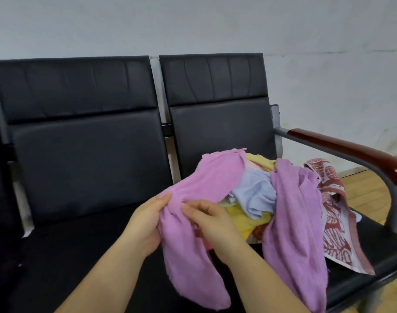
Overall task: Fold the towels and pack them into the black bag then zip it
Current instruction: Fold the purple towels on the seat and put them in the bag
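On the right seat (360,265) of a black bench, close to its front edge, lies a loose pile of towels; a purple towel (206,177) is drawn out from the pile toward the left, over the gap between the two seats. The left hand (145,224) grips this towel from the left side, with the thumb on top of the cloth and the fingers curled under it; the right hand (213,224) pinches the same towel just beside the left hand, its fingers bent into the folds. From both hands one end of the towel hangs down past the front edge of the seat. A second purple cloth (292,222) drapes over the front of the pile; whether it is the same towel, I cannot tell. Between the two purple parts show a light blue towel (256,195) and a yellow towel (242,220); a red and white patterned towel (335,229) lies at the right edge of the seat, below the brown armrest (351,147). The left seat (57,245) is beside the hands.
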Demonstrator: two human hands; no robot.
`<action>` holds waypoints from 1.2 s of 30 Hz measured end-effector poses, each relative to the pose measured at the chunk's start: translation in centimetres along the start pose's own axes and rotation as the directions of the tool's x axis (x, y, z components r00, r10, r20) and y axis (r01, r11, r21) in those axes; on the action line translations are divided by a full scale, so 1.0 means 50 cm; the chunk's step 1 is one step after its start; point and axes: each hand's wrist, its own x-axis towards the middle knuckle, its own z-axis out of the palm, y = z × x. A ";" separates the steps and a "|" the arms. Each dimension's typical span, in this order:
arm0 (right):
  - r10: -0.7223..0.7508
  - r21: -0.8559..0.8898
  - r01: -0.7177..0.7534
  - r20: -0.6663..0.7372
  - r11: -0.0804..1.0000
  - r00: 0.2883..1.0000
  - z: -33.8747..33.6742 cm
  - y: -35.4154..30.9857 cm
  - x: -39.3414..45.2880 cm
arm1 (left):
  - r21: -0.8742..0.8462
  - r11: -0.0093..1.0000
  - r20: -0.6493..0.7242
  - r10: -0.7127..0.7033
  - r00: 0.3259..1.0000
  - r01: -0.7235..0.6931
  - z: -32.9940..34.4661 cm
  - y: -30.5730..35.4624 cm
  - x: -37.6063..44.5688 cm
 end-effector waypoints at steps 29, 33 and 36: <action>0.377 -0.710 0.298 0.626 0.638 0.683 0.291 0.155 -0.078 | 0.937 0.306 0.132 0.129 0.983 -0.166 -0.442 -0.130 -0.155; 0.291 -0.683 0.264 0.584 0.681 0.758 0.301 0.158 -0.104 | 0.983 0.181 0.052 -0.043 0.998 -0.044 -0.448 -0.160 -0.136; 0.187 -0.814 0.279 0.422 0.509 0.887 0.293 0.179 -0.098 | 0.971 0.240 -0.013 -0.055 0.998 0.026 -0.444 -0.161 -0.142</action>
